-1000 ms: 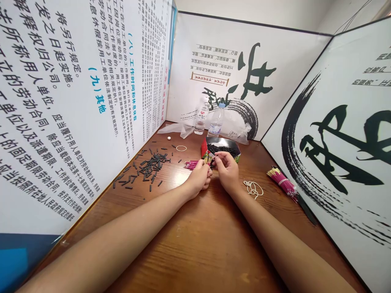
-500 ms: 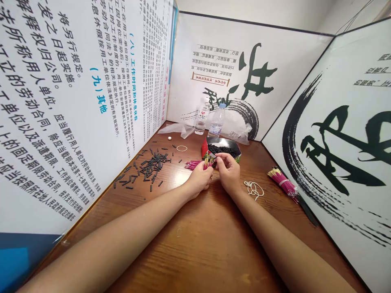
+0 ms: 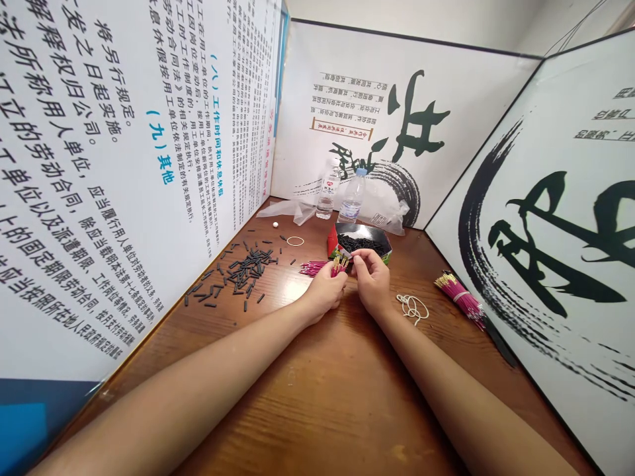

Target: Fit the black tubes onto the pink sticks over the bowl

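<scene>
My left hand [image 3: 326, 291] is closed around a bundle of thin magenta wires with gold tips [image 3: 315, 267], the tips poking out toward the right. Beside it, my right hand [image 3: 372, 277] is closed with thumb and forefinger pinched near the gold tips; whatever sits in that pinch is too small to make out. Just behind both hands stands an open box [image 3: 364, 228] with red and green sides, holding many small black sleeves [image 3: 362, 244]. A loose heap of similar black sleeves [image 3: 248, 270] is spread over the table to the left.
At the right lies another magenta wire bundle [image 3: 465, 301] tied with a band. White rubber bands [image 3: 411, 307] lie right of my right forearm, and a single band [image 3: 296, 241] lies behind the heap. Two plastic bottles [image 3: 352, 198] and clear bags stand against the back panel. Printed panels [image 3: 546, 218] enclose the wooden table.
Both hands stay in nearly the same place. The fingers of my right hand have shifted slightly by the gold tips.
</scene>
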`<state>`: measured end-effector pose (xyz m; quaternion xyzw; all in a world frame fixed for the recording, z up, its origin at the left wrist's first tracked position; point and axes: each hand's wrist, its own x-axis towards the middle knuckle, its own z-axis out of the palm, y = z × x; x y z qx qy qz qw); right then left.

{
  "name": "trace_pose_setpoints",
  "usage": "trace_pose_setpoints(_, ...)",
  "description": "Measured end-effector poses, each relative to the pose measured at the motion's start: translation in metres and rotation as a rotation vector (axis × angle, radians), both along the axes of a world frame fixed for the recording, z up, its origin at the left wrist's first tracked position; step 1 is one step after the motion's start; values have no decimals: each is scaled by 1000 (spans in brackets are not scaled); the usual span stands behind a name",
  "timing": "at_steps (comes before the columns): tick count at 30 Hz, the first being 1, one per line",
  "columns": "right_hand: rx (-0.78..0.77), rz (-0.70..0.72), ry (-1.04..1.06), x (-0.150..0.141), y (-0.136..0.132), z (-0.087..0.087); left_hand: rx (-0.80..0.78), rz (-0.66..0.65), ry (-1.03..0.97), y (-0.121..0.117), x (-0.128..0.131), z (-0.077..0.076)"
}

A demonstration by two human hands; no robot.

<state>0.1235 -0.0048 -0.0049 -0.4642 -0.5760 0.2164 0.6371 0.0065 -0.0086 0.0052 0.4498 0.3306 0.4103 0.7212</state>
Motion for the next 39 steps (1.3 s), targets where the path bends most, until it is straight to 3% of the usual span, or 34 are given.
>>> trace_pose_setpoints(14,-42,34,-102,0,0,-5,-20,40,-57,-2,-2,3)
trace_pose_setpoints(39,58,-46,-296,9,1,-4,-42,52,-88,2,-3,-1)
